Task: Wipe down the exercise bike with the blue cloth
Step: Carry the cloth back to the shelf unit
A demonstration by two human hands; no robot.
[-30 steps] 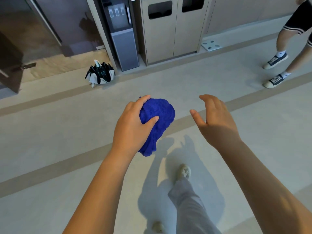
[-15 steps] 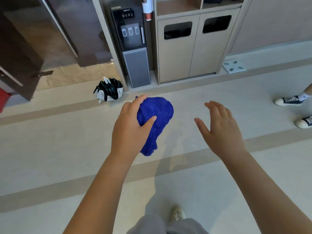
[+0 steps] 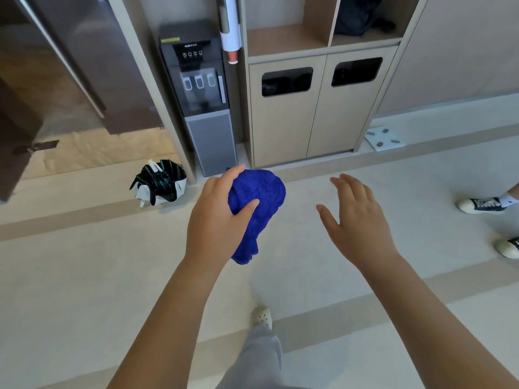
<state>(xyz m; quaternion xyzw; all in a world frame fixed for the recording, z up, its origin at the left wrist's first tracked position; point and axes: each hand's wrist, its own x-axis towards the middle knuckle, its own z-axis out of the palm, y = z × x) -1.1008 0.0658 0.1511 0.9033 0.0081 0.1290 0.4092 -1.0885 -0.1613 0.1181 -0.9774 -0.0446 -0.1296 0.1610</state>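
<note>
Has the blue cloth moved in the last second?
Yes. The blue cloth, gripped in the left hand, has been carried forward toward the water dispenser. It was well short of it before and now appears beside the dispenser's base.

left hand (image 3: 216, 223) gripping blue cloth (image 3: 258, 197), right hand (image 3: 356, 223) loosely spread
</note>
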